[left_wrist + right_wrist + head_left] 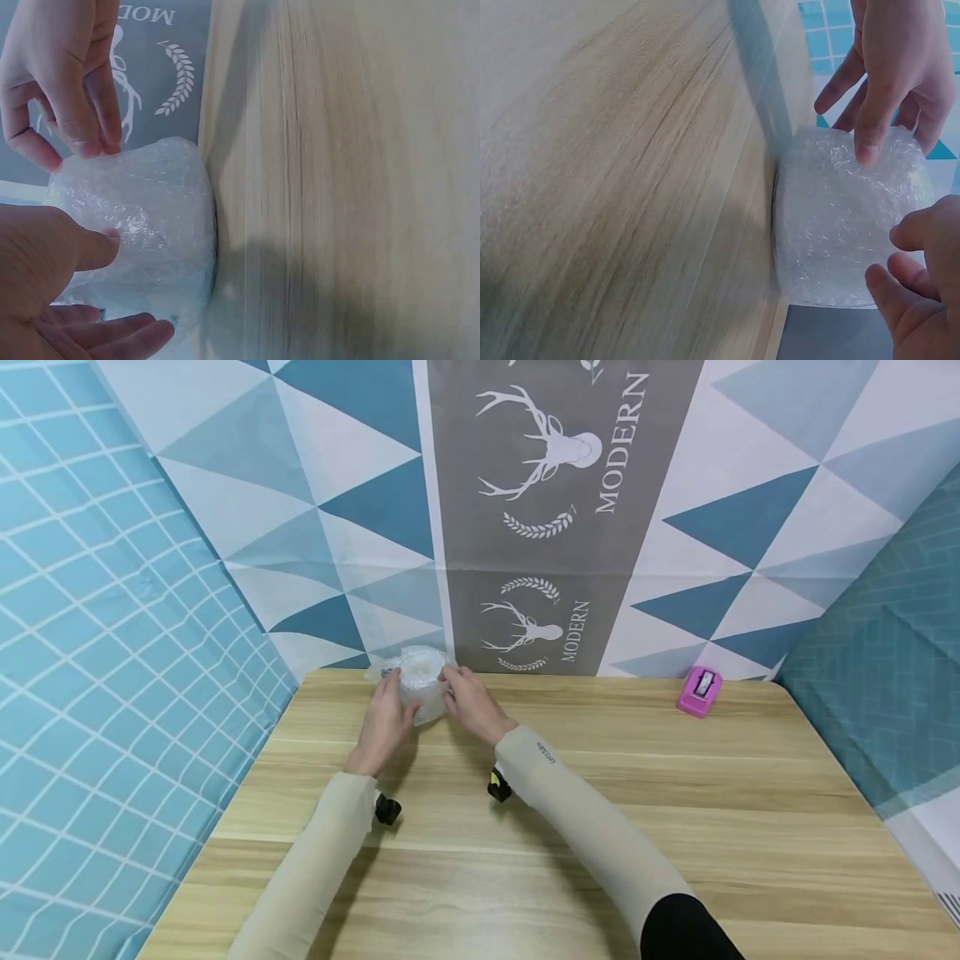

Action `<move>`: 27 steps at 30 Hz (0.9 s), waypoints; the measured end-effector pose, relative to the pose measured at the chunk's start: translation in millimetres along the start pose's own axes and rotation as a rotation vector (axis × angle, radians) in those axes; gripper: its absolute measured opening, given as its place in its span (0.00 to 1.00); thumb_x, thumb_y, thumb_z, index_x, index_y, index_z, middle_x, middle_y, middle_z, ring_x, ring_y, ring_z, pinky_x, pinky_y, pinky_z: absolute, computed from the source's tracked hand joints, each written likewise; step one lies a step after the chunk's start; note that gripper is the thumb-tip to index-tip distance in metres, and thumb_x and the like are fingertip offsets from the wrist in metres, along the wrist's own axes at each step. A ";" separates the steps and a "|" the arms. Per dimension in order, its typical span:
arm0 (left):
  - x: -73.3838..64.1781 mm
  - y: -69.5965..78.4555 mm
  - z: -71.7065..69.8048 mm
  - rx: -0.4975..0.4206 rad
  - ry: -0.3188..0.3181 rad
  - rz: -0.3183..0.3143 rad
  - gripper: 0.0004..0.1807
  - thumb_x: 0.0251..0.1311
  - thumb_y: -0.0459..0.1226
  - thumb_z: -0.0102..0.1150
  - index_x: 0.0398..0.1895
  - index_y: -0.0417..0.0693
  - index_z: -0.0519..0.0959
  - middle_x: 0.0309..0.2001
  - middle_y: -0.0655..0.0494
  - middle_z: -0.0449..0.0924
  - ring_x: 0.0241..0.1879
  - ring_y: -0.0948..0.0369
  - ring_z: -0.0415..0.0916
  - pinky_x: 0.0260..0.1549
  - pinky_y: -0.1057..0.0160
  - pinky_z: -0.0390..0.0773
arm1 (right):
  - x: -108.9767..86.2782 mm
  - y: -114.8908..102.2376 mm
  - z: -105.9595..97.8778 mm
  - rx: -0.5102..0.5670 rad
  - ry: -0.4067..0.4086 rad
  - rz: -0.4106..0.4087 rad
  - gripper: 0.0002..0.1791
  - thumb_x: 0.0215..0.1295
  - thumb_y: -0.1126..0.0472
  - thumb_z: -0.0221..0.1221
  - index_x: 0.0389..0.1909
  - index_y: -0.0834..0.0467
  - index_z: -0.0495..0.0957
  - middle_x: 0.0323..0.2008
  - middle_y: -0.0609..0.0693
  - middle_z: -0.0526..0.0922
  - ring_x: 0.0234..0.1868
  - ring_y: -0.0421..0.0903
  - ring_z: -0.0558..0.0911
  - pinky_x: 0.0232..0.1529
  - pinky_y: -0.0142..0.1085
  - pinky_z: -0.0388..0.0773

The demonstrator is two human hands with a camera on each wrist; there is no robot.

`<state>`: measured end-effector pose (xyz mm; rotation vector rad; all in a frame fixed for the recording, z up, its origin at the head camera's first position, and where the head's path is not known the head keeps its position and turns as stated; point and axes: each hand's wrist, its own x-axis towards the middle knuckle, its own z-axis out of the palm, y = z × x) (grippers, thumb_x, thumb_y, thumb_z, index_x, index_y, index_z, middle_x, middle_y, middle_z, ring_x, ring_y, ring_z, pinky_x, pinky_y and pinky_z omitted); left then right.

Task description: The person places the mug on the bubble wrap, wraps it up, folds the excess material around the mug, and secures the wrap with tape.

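Observation:
A rounded bundle in clear bubble wrap [422,681] stands at the table's back edge, against the patterned backdrop. My left hand [382,720] holds its left side, with the thumb [97,249] on the near face and the fingers spread around the side. From the right, my right hand [474,702] has its bent fingers and thumb at the wrap's edge. In the right wrist view the right hand's fingertips [877,276] lie over the near face of the bundle [840,217]. What is inside the wrap is hidden.
A small pink device [701,692] with a dark and white window lies at the back right of the wooden table [675,793]. Blue gridded cloth [112,610] hangs at the left, teal cloth [885,610] at the right. Both wrists carry small black cameras [387,810].

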<state>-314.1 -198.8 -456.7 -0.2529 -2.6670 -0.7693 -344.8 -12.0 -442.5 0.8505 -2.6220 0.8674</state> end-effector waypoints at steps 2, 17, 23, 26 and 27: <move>1.9 -1.1 0.2 0.007 -0.003 0.004 0.41 0.68 0.34 0.64 0.76 0.27 0.55 0.71 0.24 0.63 0.69 0.33 0.67 0.67 0.40 0.72 | 0.3 -0.5 -0.2 0.009 -0.011 0.009 0.12 0.71 0.68 0.60 0.53 0.60 0.75 0.51 0.59 0.83 0.51 0.51 0.84 0.51 0.36 0.85; -23.8 16.9 1.2 -0.349 -0.035 -0.015 0.52 0.55 0.21 0.63 0.80 0.34 0.44 0.74 0.29 0.57 0.76 0.36 0.57 0.76 0.38 0.56 | -40.8 3.0 -5.2 0.127 -0.179 0.141 0.43 0.71 0.61 0.62 0.81 0.60 0.51 0.72 0.64 0.70 0.67 0.58 0.76 0.69 0.47 0.74; -70.2 31.4 2.7 -0.244 -0.176 -0.090 0.59 0.58 0.29 0.67 0.80 0.29 0.33 0.77 0.23 0.46 0.77 0.32 0.49 0.76 0.37 0.53 | -89.5 6.0 -5.7 0.009 -0.303 0.193 0.46 0.69 0.48 0.65 0.80 0.60 0.56 0.72 0.67 0.67 0.72 0.63 0.70 0.72 0.55 0.69; -87.9 36.4 4.0 -0.185 -0.148 -0.045 0.58 0.55 0.28 0.68 0.78 0.23 0.36 0.74 0.19 0.50 0.74 0.29 0.53 0.75 0.36 0.56 | -108.1 1.8 -12.7 0.017 -0.300 0.225 0.47 0.67 0.45 0.67 0.79 0.60 0.58 0.74 0.69 0.64 0.75 0.64 0.66 0.74 0.59 0.65; -92.2 38.1 4.3 -0.163 -0.130 -0.019 0.57 0.54 0.28 0.68 0.78 0.23 0.38 0.73 0.18 0.53 0.73 0.28 0.55 0.74 0.35 0.57 | -113.2 0.1 -15.7 0.032 -0.295 0.241 0.47 0.66 0.45 0.67 0.79 0.59 0.58 0.74 0.69 0.63 0.75 0.65 0.65 0.74 0.60 0.64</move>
